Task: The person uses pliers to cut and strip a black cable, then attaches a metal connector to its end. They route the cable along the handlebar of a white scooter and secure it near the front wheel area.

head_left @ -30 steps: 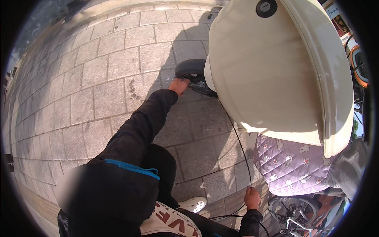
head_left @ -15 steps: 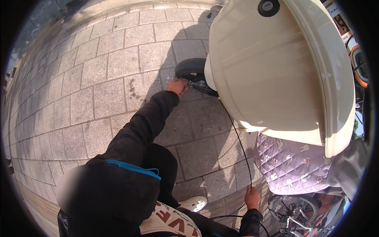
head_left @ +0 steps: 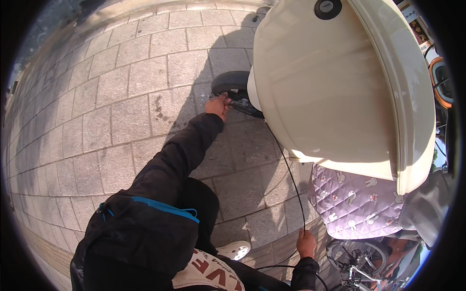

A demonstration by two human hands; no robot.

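My left hand [head_left: 216, 106] reaches out to the black wheel [head_left: 232, 77] of a cream-coloured scooter [head_left: 330, 97]. Its fingers are pinched together beside the hub, and whatever sits between them is too small to make out. Lower right, my right hand [head_left: 306, 244] is closed around a thin black cable [head_left: 294, 186]. From that fist the cable runs up, slightly slack, to the underside of the scooter by the wheel. Another stretch of black cable [head_left: 274, 266] passes below the hand, near my legs.
A quilted lilac cover with rabbit prints [head_left: 354, 203] hangs below the scooter's body. Behind it stands a bicycle [head_left: 361, 264]. Grey paving slabs [head_left: 116, 116] spread to the left, with the scooter's shadow across them. A white clog [head_left: 235, 250] shows near my knee.
The view has shifted slightly, so the scooter appears a little further left. My left hand has turned slightly at the hub. My right hand keeps its grip on the cable.
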